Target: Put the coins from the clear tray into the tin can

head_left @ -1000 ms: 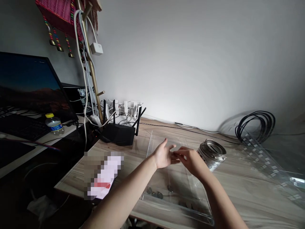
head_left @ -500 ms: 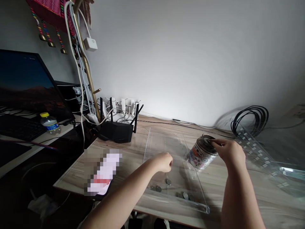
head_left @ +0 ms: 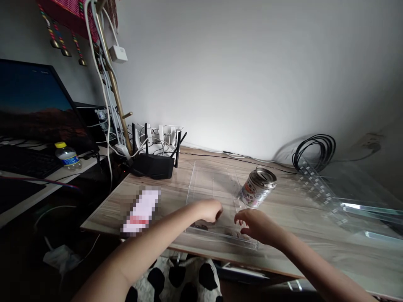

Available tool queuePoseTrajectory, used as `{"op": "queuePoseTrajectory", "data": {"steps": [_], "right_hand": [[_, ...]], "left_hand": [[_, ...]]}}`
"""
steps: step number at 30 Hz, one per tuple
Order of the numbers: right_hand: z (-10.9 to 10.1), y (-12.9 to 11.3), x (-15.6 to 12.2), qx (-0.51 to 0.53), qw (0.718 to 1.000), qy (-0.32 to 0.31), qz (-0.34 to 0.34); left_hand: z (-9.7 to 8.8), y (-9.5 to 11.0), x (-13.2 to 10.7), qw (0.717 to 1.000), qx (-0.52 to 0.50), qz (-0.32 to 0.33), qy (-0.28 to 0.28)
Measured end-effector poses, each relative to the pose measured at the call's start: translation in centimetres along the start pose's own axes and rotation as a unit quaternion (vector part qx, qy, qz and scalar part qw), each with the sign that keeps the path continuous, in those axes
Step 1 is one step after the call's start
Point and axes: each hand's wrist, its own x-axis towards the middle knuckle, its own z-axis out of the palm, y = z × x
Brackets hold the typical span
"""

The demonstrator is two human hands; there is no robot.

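A clear plastic tray (head_left: 208,184) lies on the wooden table, with several coins (head_left: 203,227) at its near edge. My left hand (head_left: 208,210) hovers over the tray's near left part, fingers curled into a loose fist; whether it holds anything is hidden. My right hand (head_left: 256,225) reaches down to the coins at the tray's near right, fingers bent and pinching. A metal tin with a slotted lid (head_left: 257,187) stands tilted just beyond the tray, a little past my right hand and untouched.
A black router (head_left: 153,164) and a power strip with plugs sit at the back left. A laptop (head_left: 28,113) and a water bottle (head_left: 67,156) are on the left desk. A black cable coil (head_left: 313,152) and clear plastic pieces (head_left: 346,197) lie at the right.
My right hand let go of the tin and came down to the coins in the tray. The left hand stayed curled over the tray. The view tilted downward.
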Motion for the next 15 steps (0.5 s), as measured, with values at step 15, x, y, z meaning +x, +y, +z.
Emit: {"op": "queuePoseTrajectory", "data": {"steps": [15], "right_hand": [[-0.9,-0.2,0.3,-0.055,0.989,-0.135,-0.028]], "left_hand": [[-2.0,-0.3,-3.3,0.991,-0.022,-0.007,-0.131]]}}
